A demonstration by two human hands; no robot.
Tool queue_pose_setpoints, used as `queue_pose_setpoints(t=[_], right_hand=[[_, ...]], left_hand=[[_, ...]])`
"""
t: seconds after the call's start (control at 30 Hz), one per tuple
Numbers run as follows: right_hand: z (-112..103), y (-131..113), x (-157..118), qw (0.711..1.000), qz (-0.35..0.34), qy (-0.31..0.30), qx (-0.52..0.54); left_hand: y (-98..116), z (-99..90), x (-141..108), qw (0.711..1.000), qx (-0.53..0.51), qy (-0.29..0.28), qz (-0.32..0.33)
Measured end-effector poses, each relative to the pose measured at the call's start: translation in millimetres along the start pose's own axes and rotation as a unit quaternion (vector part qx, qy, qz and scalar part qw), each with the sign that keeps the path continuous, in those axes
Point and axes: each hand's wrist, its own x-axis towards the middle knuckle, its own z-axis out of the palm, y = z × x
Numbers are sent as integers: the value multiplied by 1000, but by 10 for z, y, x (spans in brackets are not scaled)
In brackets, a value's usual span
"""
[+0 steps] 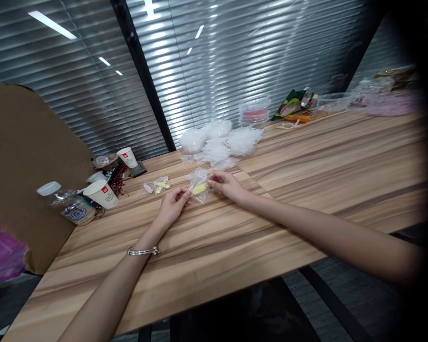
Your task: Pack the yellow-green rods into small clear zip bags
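Observation:
A small clear plastic bag (199,178) with a yellow piece (199,189) at it is held between both hands, just above the wooden table. My left hand (174,202), with a silver bracelet at the wrist, pinches the bag's left side. On the other side, my right hand (226,185) grips the bag's right edge between thumb and fingers. To the left of the bag, small clear bags with yellow pieces (161,184) and a pinkish piece (148,188) lie on the table.
Piles of clear bags (217,145) lie behind the hands. Stacked round containers (254,111) and a green packet (288,104) stand further back. Paper cups (102,194), a plastic bottle (73,206) and a cardboard sheet (32,142) are at the left.

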Motion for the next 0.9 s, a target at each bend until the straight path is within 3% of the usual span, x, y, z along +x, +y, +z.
queue_pose_setpoints(t=[0.37, 0.57, 0.9], right_hand=[[-36, 3, 10, 999, 12, 42, -16], [-44, -3, 3, 999, -2, 34, 12], [-10, -50, -8, 1000, 3, 12, 9]], left_hand=[[3, 20, 28, 994, -112, 3, 12], [-2, 27, 28, 995, -97, 36, 3], [-83, 18, 46, 999, -38, 19, 12]])
